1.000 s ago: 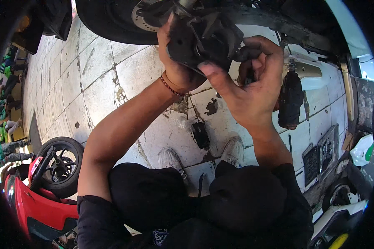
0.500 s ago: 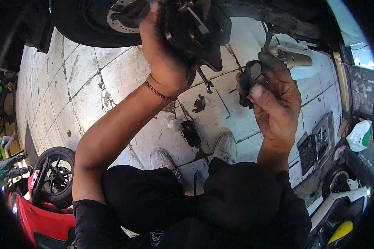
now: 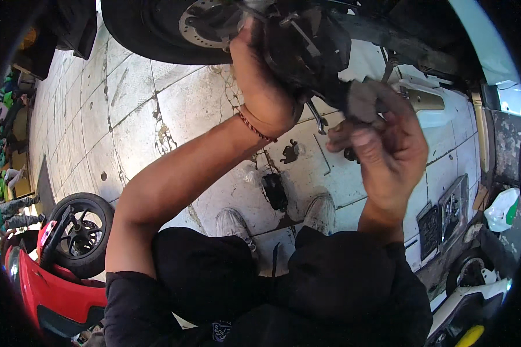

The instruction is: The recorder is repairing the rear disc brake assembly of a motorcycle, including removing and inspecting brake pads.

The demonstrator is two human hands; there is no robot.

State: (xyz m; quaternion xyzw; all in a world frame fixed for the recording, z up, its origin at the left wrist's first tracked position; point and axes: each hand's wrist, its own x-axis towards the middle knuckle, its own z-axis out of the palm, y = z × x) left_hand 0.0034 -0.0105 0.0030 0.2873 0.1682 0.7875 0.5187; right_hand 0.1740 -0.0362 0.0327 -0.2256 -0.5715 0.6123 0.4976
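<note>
My left hand [image 3: 263, 87] is closed round a bulky black brake caliper [image 3: 324, 43] beside the wheel; its fingers are mostly hidden behind the part. Right of it, my right hand [image 3: 391, 153] pinches a dark, grey-faced brake pad [image 3: 362, 101], smeared by motion, close to the caliper's lower right side. The brake disc [image 3: 195, 26] shows on the black-tyred wheel [image 3: 139, 34] above. A silver wrench end [image 3: 318, 121] sticks out below the caliper. On the floor beneath are a hex key [image 3: 322, 155], a small black bracket [image 3: 290, 151] and a black block-shaped part [image 3: 274, 192].
White floor tiles [image 3: 173, 110] with dark cracks lie below my arms. A red motorcycle [image 3: 58, 289] with its wheel [image 3: 81, 234] stands at lower left. A white-and-gold cover [image 3: 425, 101] lies at upper right; a tray [image 3: 452, 199] and a white motorcycle [image 3: 469, 306] are at right.
My right hand has brought the brake pad up against or near the caliper, turning it and changing its finger hold. My left hand keeps its grip. The whole view has shifted slightly.
</note>
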